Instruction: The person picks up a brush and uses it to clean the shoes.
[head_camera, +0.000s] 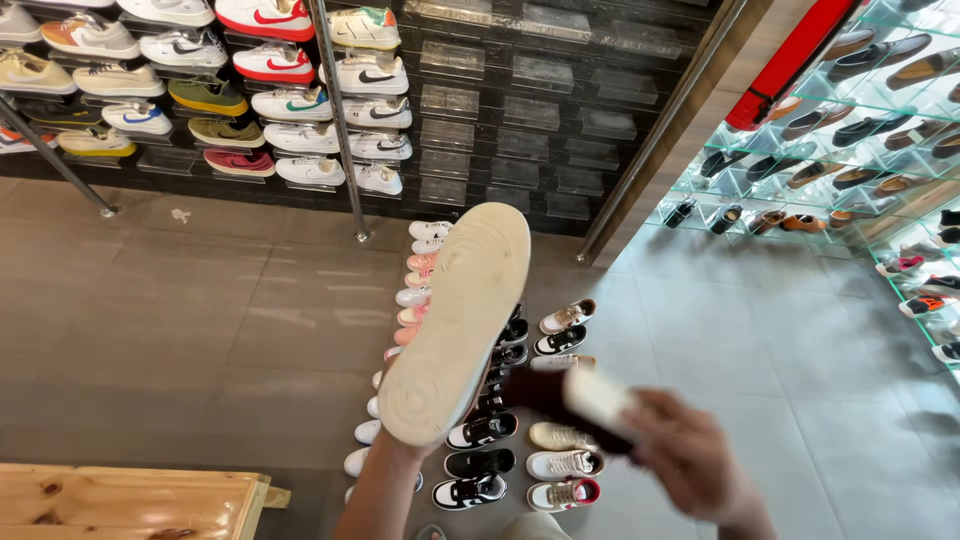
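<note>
My left hand (400, 440) holds a sneaker (462, 320) with its cream sole turned up toward me; the hand itself is mostly hidden behind the heel. My right hand (690, 460), blurred by motion, grips a brush (590, 395) with a dark body and pale bristles, close to the right side of the sneaker's heel. My left forearm rises from the bottom edge of the view.
Rows of sneakers (500, 430) stand on the tiled floor below my hands. Wall shelves of sneakers (250, 90) fill the far left, glass shelves of dark shoes (850, 130) the right. A wooden bench (130, 500) sits bottom left. Metal poles (340, 130) stand near the shelves.
</note>
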